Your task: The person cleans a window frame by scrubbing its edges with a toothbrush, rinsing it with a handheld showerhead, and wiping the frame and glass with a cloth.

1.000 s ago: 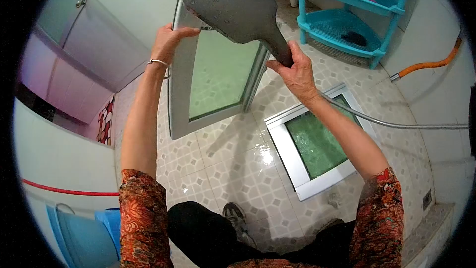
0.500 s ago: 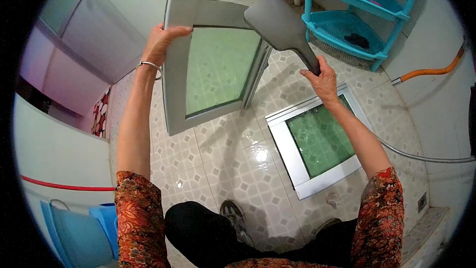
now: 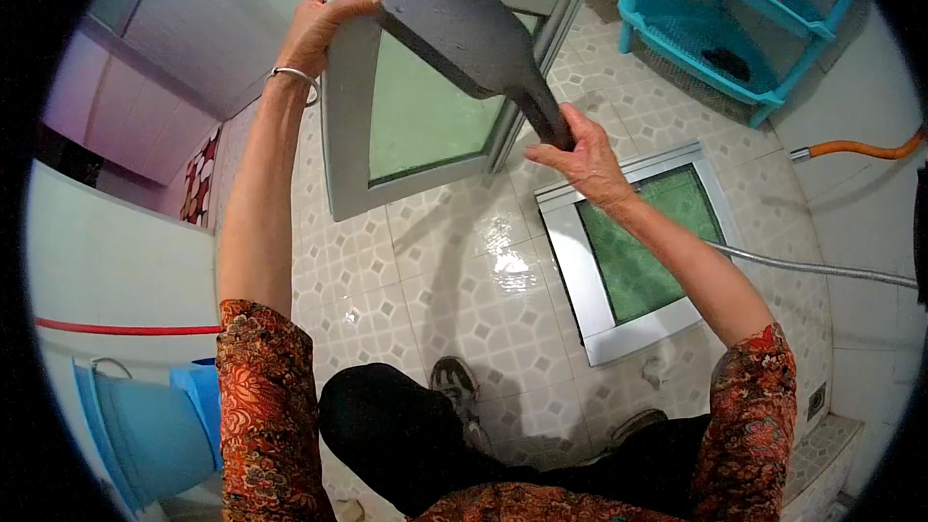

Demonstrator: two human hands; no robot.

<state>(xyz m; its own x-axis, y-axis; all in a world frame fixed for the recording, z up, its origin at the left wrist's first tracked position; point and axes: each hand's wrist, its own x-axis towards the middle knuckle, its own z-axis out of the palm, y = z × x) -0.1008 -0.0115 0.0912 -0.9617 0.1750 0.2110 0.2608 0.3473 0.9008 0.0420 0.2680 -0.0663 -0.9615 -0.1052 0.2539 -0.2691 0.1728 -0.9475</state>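
Note:
My left hand (image 3: 314, 31) is closed on the upper left edge of a silver-framed glass panel (image 3: 350, 135), thumb over the front. The panel stands tilted on the tiled floor. My right hand (image 3: 588, 162) grips the handle of a large dark grey shower head (image 3: 459, 29). Its broad head is over the panel's upper part, back side toward me, hiding some frame and glass. Beneath my right forearm lies a second framed glass panel (image 3: 578, 266), flat on the floor with wet glass. A metal hose (image 3: 822, 271) runs from the right and passes behind that forearm.
A blue corner shelf (image 3: 701, 39) stands at the back right. An orange hose (image 3: 855, 147) comes off the right wall. Blue buckets (image 3: 155, 435) are at the lower left, below a red hose (image 3: 126, 328). The tiled floor (image 3: 483, 309) is wet near my shoes.
The shower head has swung left and nearer across the upright panel, along with my right hand. My left hand keeps its hold on the panel. The view has shifted slightly.

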